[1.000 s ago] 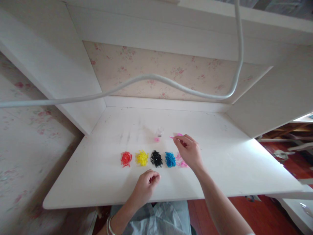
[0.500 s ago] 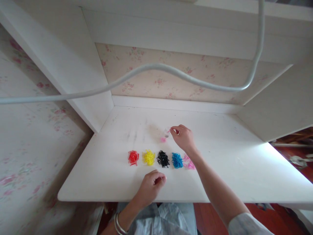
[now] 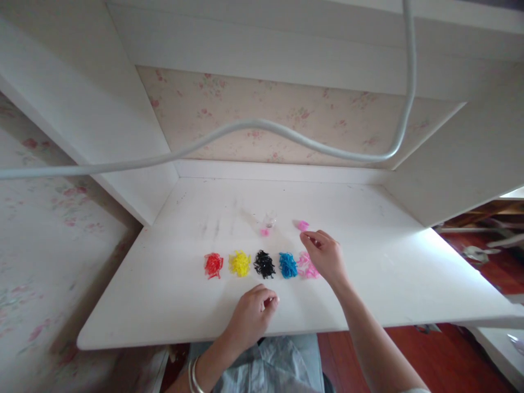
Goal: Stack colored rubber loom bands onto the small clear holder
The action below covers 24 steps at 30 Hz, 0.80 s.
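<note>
Five colour-sorted heaps of small bands line the tabletop [image 3: 368, 284]: red pile [image 3: 212, 265], yellow pile [image 3: 239, 263], black pile [image 3: 264, 263], blue pile [image 3: 288, 265] and pink pile [image 3: 306, 266]; two pink bits [image 3: 303, 225] lie apart at 12 o'clock, the right hand [image 3: 325, 256] pinched empty over the pink pile, the left hand [image 3: 251, 314] loosely curled at 6 o'clock.

No writing, label, brand, number or sign can be read anywhere here. The table [image 3: 368, 284] and shelf boards are plain white, and the wallpaper [image 3: 245, 109] seems to carry only small flowers, though it is blurred.
</note>
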{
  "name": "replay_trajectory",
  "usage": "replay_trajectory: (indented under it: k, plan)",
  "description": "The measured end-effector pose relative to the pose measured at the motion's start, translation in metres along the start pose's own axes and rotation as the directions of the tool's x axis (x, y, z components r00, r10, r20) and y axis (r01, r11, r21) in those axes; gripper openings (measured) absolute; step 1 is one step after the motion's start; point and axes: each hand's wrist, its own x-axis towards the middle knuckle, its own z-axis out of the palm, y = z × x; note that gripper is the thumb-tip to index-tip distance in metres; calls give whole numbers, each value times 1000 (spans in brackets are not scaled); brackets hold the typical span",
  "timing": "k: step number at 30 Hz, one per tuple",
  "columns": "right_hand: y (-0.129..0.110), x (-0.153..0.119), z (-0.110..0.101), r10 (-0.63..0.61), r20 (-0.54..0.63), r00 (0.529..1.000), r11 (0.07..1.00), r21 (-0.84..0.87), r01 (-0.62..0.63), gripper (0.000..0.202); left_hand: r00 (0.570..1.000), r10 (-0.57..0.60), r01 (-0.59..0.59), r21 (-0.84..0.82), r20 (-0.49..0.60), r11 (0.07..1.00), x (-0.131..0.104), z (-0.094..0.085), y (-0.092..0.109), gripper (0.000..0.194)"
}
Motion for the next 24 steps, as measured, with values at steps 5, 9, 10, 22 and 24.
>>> replay_trajectory:
  k: [5,9,10,22,24]
  plan:
    - [47,-55,-9,205,51,977,978,23,-206,40,996,77,-84,266,38,960,21,18,16,25]
    - [66,-93,-6,261,82,962,965,9,-263,43,990,117,-142,477,81,868,43,36,31,21]
    - [68,-99,-4,255,83,963,967,-3,-256,43,989,118,-147,511,90,847,48,40,34,21]
    - [72,-102,10,120,145,982,971,-221,-86,36,991,103,-137,641,91,755,85,63,45,28]
    - [74,-100,11,114,126,985,971,-223,-83,36,991,100,-133,622,87,772,86,63,47,28]
